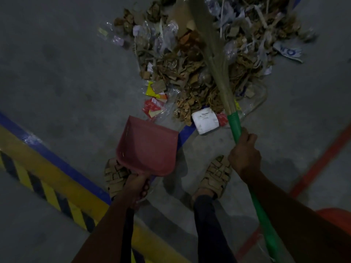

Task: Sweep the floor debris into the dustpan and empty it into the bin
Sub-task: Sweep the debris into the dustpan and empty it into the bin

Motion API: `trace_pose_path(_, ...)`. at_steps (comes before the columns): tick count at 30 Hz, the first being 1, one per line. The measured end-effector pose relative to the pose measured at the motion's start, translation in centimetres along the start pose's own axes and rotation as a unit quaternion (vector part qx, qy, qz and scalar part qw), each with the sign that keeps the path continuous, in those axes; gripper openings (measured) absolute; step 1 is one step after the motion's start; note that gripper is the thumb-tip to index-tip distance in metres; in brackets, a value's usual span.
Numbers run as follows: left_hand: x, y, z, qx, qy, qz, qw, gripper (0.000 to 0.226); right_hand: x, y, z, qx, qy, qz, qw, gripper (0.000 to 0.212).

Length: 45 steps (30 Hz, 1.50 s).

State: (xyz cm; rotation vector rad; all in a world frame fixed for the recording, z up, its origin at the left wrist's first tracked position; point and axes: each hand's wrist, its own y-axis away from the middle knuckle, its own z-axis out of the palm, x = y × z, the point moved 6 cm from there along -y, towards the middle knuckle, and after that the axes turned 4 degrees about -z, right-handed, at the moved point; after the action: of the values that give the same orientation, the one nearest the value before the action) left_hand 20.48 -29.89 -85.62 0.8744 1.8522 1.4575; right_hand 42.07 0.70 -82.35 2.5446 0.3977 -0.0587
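A large pile of debris [195, 59], made of cardboard scraps, plastic wrap and paper, covers the grey floor ahead of me. My left hand [137, 186] grips the handle of a red dustpan [148, 147], held low with its mouth toward the pile and nothing inside it. My right hand [245, 154] grips the green handle of a grass broom [214, 59], whose bristles lie across the top of the pile. A white label sheet [205, 120] and red and yellow wrappers [154, 103] lie at the pile's near edge, just beyond the dustpan.
My two sandalled feet [216, 177] stand just behind the dustpan. A blue floor line [62, 164] and a yellow-and-black hazard stripe [47, 188] run diagonally at the left. A red floor line [319, 168] runs at the right. An orange object [334, 213] shows at the lower right edge.
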Motion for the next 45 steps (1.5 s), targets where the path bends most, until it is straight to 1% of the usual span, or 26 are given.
trace_pose_path(2, 0.5, -0.6, 0.2, -0.003, -0.011, -0.001, 1.000, 0.037, -0.6, 0.3, 0.9, -0.022, -0.013, 0.004, 1.000, 0.060)
trace_pose_path(4, 1.3, -1.1, 0.4, -0.019, -0.014, 0.001, 1.000, 0.035, -1.5, 1.1, 2.1, -0.050, 0.002, -0.012, 0.999, 0.051)
trace_pose_path(6, 2.5, -1.8, 0.4, -0.032, -0.024, 0.009, 0.999, 0.033, -2.2, 2.3, 3.5, -0.066, 0.004, -0.031, 0.997, 0.049)
trace_pose_path(8, 3.8, -2.6, 0.1, -0.034, -0.048, 0.024, 0.998, 0.031, -2.3, 3.6, 4.7, -0.061, -0.034, -0.023, 0.997, 0.050)
trace_pose_path(11, 5.6, -3.5, -0.5, -0.050, -0.076, 0.035, 0.995, 0.027, -1.4, 5.2, 5.5, -0.029, -0.132, 0.028, 0.990, 0.063)
trace_pose_path(13, 6.6, -3.6, -1.0, -0.052, -0.092, 0.041, 0.994, 0.029, -0.9, 5.5, 5.1, 0.019, -0.166, 0.048, 0.985, 0.065)
trace_pose_path(15, 7.1, -3.8, -1.6, -0.058, -0.105, 0.043, 0.992, 0.031, -0.3, 5.2, 4.3, 0.092, -0.151, 0.038, 0.983, 0.064)
trace_pose_path(16, 7.1, -4.0, -1.9, -0.066, -0.106, 0.040, 0.991, 0.030, 0.1, 4.8, 4.0, 0.107, -0.149, 0.046, 0.982, 0.066)
trace_pose_path(17, 6.9, -4.1, -2.2, -0.073, -0.106, 0.035, 0.991, 0.029, 0.5, 4.2, 3.6, 0.107, -0.150, 0.057, 0.981, 0.069)
trace_pose_path(19, 6.0, -4.2, -2.8, -0.081, -0.100, 0.027, 0.991, 0.026, 1.0, 3.0, 2.9, 0.111, -0.138, 0.038, 0.983, 0.073)
trace_pose_path(23, 2.7, -3.1, -3.7, -0.067, -0.057, 0.021, 0.996, 0.031, 1.5, 1.2, 1.5, 0.129, -0.129, 0.021, 0.983, 0.068)
trace_pose_path(26, -0.8, -2.8, -4.2, -0.061, -0.044, 0.010, 0.997, 0.037, 1.1, 0.8, 1.9, 0.124, -0.128, 0.020, 0.984, 0.066)
trace_pose_path(28, -2.7, -2.9, -4.3, -0.054, -0.030, 0.014, 0.998, 0.036, 0.6, 1.0, 2.6, 0.122, -0.129, 0.014, 0.984, 0.066)
trace_pose_path(30, -4.3, -2.9, -4.0, -0.057, -0.034, 0.010, 0.998, 0.036, 0.0, 1.3, 3.5, 0.122, -0.119, -0.009, 0.985, 0.066)
trace_pose_path(33, -5.5, -3.1, -3.5, -0.054, -0.049, -0.019, 0.997, 0.036, -0.5, 1.4, 4.7, 0.098, -0.095, -0.022, 0.990, 0.061)
trace_pose_path(37, -4.4, -3.6, -3.0, -0.050, -0.049, -0.032, 0.997, 0.033, -0.7, 1.1, 5.5, 0.086, -0.118, -0.023, 0.989, 0.058)
trace_pose_path(42, -1.1, -4.9, -3.7, -0.063, -0.061, -0.033, 0.996, 0.035, -0.6, -0.1, 6.2, 0.085, -0.174, -0.019, 0.981, 0.067)
trace_pose_path(45, 1.6, -5.6, -3.9, -0.067, -0.077, -0.026, 0.994, 0.033, -0.3, -0.3, 7.1, 0.066, -0.180, -0.020, 0.981, 0.069)
